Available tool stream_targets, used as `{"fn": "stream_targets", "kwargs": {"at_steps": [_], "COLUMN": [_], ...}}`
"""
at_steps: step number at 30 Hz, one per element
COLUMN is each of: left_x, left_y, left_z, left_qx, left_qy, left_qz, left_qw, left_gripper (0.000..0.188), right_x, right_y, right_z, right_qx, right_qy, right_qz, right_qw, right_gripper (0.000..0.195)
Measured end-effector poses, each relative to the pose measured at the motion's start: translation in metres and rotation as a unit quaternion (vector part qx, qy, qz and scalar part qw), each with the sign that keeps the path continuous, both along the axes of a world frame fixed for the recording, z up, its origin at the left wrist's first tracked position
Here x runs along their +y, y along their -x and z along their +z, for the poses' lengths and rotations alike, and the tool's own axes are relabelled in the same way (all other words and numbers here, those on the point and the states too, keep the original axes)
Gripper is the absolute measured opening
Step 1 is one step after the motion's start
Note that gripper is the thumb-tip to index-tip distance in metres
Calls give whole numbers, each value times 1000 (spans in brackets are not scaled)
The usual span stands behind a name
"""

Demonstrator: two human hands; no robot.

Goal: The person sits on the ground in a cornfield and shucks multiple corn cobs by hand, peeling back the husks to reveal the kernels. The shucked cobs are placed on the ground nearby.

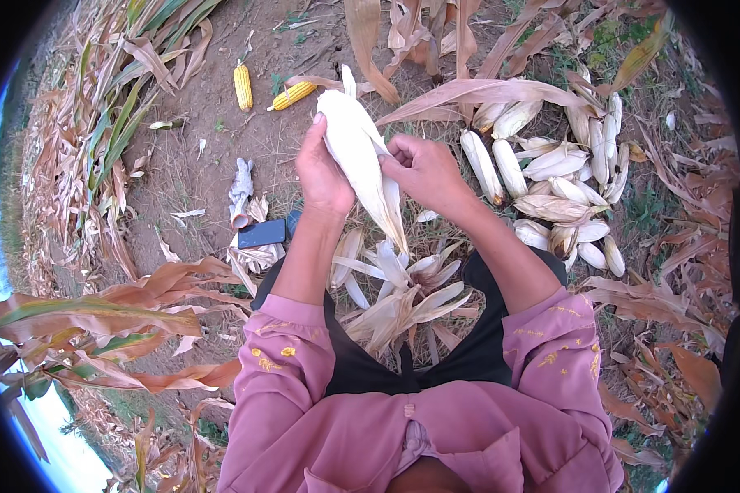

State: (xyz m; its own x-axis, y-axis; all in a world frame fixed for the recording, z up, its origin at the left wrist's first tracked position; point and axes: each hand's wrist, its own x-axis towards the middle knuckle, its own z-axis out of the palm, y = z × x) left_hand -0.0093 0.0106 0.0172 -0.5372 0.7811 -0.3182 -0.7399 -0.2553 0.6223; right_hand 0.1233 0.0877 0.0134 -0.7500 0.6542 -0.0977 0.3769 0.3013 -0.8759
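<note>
In front of me my left hand [325, 169] holds an ear of corn in its pale husk [353, 138], gripping it along its left side. The ear is tilted, its stalk end up and its narrow tip pointing down toward my lap. On the other side, my right hand [424, 166] pinches a strip of the husk, which stands slightly away from the ear. Two bare yellow corn cobs [243, 87] lie on the soil beyond my left hand. Torn husks [401, 289] are strewn on the ground between my legs.
A heap of unhusked corn ears [555, 161] lies to the right. At left, a smartphone [262, 234] rests on husks beside a grey work glove [241, 185]. Dry corn stalks and leaves [129, 314] reach in from the left; more dry leaves [487, 92] hang above the heap.
</note>
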Motion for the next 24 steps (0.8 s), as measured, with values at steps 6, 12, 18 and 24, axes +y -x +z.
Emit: {"fn": "stream_targets", "kwargs": {"at_steps": [6,12,18,24], "left_x": [0,-1,-4,-8], "left_y": [-6,-11,-4,-4], "left_z": [-4,-2,0,2], "left_qx": [47,74,57,101], "left_qy": [53,96,85,100], "left_qz": [-50,-80,-109,-136], "left_qw": [996,989,989,981], "left_gripper": [37,39,35,41], "right_x": [4,7,2,14], "right_y": [-4,-4,1,-4], "right_z": [-6,-11,9,12], "right_qx": [54,90,122,212], "right_qy": [136,266,410,547], "right_qz": [-22,-37,-48,2], "right_qw": [989,959,903,810], "right_gripper": [25,23,20,18]}}
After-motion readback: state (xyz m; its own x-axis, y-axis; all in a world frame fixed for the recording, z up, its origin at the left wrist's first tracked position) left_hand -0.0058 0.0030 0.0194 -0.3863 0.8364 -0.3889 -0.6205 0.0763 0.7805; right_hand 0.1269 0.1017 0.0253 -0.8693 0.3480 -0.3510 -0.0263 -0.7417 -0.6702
